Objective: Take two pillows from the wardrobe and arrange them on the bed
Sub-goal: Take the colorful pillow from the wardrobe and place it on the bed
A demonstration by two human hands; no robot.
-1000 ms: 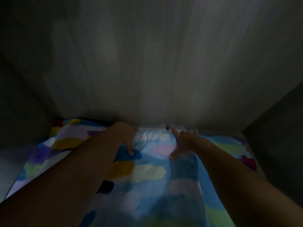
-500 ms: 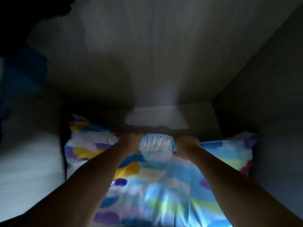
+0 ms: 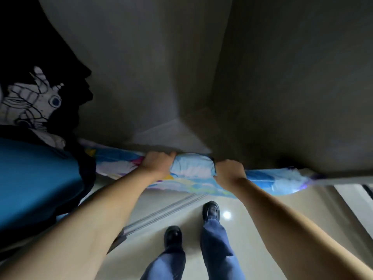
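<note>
A pillow (image 3: 191, 168) in a blue cover with yellow, white and purple patches hangs half out of the wardrobe (image 3: 181, 77), its far edge bunched up. My left hand (image 3: 157, 163) grips that edge left of centre. My right hand (image 3: 230, 171) grips it just to the right, a short span of fabric between the two fists. The pillow's near part sags over the wardrobe's front edge above the floor. A second pillow and the bed are not in view.
Dark hanging clothes (image 3: 40, 98) with a white print and a blue garment (image 3: 36, 178) fill the left side. A sliding-door floor rail (image 3: 167, 211) runs across the glossy tiled floor (image 3: 252, 209). My legs and black shoes (image 3: 211, 211) stand before it.
Both hands went from spread open on the pillow to fists on its far edge. The pillow has been pulled out toward me, and the floor and my feet have come into view.
</note>
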